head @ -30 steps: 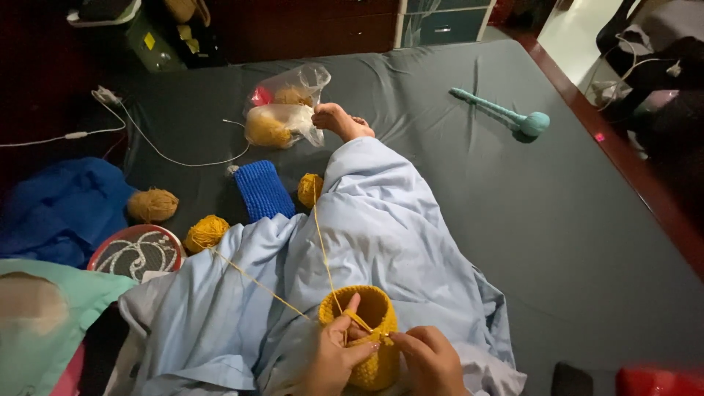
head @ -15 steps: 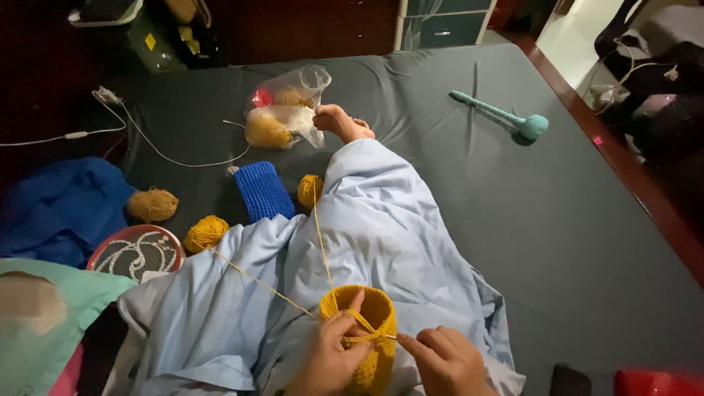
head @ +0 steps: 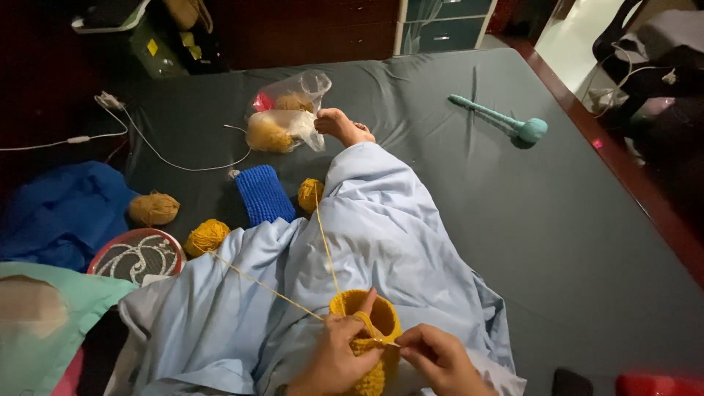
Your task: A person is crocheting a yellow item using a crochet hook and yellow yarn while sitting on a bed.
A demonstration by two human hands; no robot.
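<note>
A yellow crocheted tube [head: 370,315] rests on my lap, over light blue cloth [head: 374,227]. My left hand [head: 334,356] grips its rim, index finger raised with yarn looped around it. At the rim my right hand [head: 440,359] pinches a thin crochet hook [head: 385,342]. Two yellow yarn strands [head: 323,242] run from the tube to a yellow yarn ball [head: 310,194] beside my leg and another yellow ball [head: 207,236] further left.
On the dark grey bed lie a blue knitted piece [head: 264,194], a tan yarn ball [head: 153,209], a clear bag of yarn [head: 287,117] by my bare foot [head: 341,126], a teal handled tool [head: 506,123], a white cable [head: 147,147] and a round tin [head: 137,255].
My right hand has shifted slightly right along the tube's rim with the hook. The left hand stays on the rim with its index finger raised.
</note>
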